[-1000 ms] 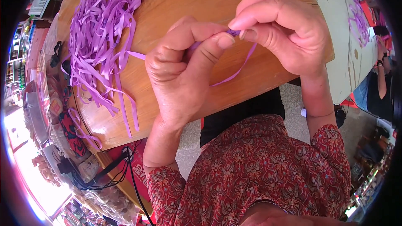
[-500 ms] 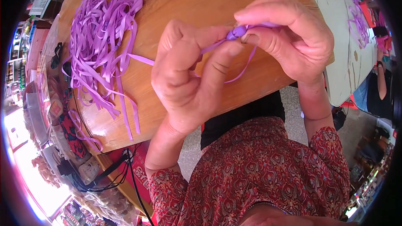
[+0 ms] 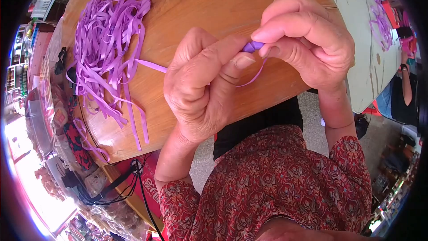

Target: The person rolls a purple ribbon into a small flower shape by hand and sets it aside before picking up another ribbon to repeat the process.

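Note:
Both hands meet above the wooden table, pinching a small purple knot of ribbon point(image 3: 252, 47) between them. My left hand point(image 3: 198, 80) is closed, its thumb and forefinger pressed on the knot's left side. My right hand point(image 3: 312, 40) grips the other side with thumb and fingertips. A purple ribbon point(image 3: 151, 65) runs from behind my left hand to a large tangled heap of purple ribbons point(image 3: 104, 40) on the left of the table. A thin loop point(image 3: 255, 76) hangs below the knot. Part of the knot is hidden by fingertips.
The wooden table point(image 3: 191, 0) has its near edge by my body. A pale table point(image 3: 361, 62) with more purple ribbons point(image 3: 380, 22) stands to the right, where another person's arm point(image 3: 405, 85) shows. Black cables point(image 3: 133, 174) and plastic bags hang at the lower left.
My fingers have closed in on the knot, covering more of it. My left hand has shifted slightly right, and the ribbon strand between my hands is less visible.

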`<act>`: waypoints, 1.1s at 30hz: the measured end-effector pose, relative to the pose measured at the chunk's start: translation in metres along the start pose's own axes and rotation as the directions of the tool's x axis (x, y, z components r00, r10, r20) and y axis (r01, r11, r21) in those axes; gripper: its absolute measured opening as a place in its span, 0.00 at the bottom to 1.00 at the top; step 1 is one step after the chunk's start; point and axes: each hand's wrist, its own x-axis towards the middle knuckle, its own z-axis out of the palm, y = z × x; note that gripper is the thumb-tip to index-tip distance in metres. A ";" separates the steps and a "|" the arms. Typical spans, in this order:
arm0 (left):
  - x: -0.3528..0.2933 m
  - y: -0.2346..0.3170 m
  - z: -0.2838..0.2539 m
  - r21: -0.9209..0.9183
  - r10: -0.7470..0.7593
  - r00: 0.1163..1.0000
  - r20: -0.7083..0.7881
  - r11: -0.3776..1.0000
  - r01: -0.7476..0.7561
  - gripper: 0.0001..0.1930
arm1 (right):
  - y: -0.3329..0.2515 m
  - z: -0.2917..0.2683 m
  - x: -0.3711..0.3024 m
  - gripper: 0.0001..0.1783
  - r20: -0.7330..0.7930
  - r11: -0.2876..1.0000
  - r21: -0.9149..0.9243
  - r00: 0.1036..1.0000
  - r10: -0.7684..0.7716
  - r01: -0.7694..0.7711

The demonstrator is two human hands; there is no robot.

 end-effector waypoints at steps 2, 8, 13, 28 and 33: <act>0.000 -0.001 -0.001 -0.061 -0.020 1.000 0.015 0.998 0.020 0.08 | -0.001 0.003 0.000 0.10 -0.016 1.000 0.016 1.000 0.012 -0.011; -0.005 -0.007 0.003 -0.362 -0.102 0.995 -0.001 0.927 0.095 0.07 | -0.001 0.011 -0.005 0.10 -0.071 0.998 0.055 0.997 0.024 -0.020; -0.010 -0.012 0.010 -0.497 -0.164 0.984 -0.076 0.861 0.105 0.05 | 0.000 0.020 -0.012 0.10 -0.108 0.999 0.041 0.994 0.034 -0.030; -0.010 -0.012 0.008 -0.280 -0.004 0.999 -0.036 0.960 -0.006 0.05 | 0.001 0.025 -0.023 0.09 -0.162 1.000 0.006 0.987 -0.021 0.022; -0.007 -0.013 0.005 -0.262 0.013 1.000 0.024 0.965 -0.006 0.05 | -0.001 0.018 -0.022 0.09 -0.053 0.991 0.121 0.997 0.060 -0.053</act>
